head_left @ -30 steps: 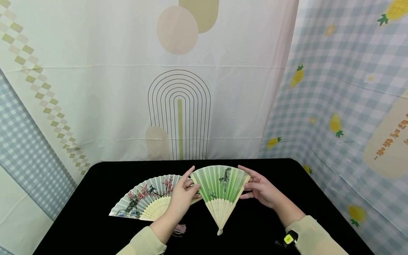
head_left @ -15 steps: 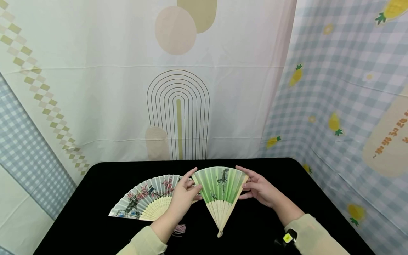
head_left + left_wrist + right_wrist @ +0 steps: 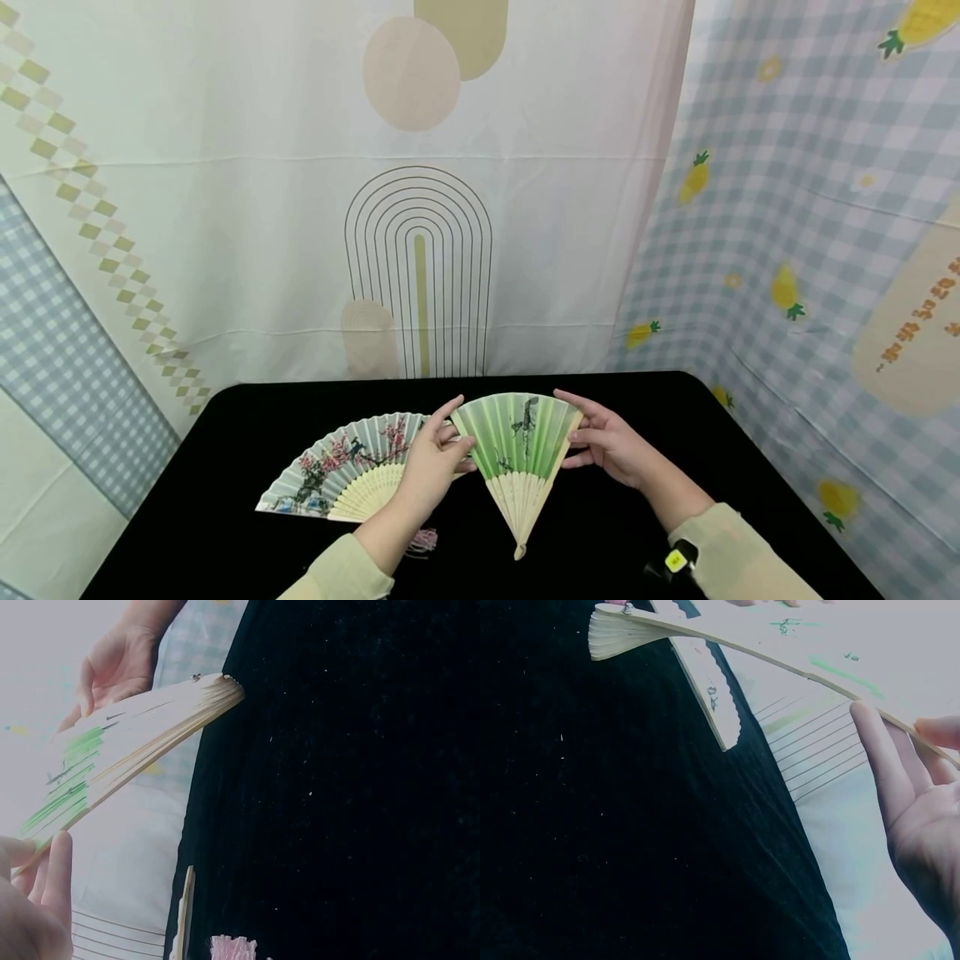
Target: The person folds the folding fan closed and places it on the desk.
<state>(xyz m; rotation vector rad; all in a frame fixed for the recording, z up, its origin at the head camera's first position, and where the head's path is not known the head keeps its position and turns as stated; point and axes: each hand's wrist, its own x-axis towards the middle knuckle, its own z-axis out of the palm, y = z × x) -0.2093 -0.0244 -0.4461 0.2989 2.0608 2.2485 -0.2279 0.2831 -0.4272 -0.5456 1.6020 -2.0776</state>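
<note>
A green folding fan with pale wooden ribs is spread between my two hands, its pivot end pointing down toward me. My left hand pinches its left edge stick between thumb and fingers. On the opposite edge stick, my right hand grips with thumb and fingers, the index finger stretched along the top corner. In the wrist views the fan is held up over the black table. A second folding fan, white with pink blossoms, lies spread open on the table, partly hidden behind my left hand and forearm.
A pink tassel lies beside my left forearm. The black-covered table reaches back to a white patterned curtain. Blue checked cloth with pineapples hangs at the right. A dark band with a yellow-faced device is at the right wrist.
Over the last second the green fan's right edge and my right hand have shifted slightly left, and its pivot end sits a little lower. The blossom fan stays in place.
</note>
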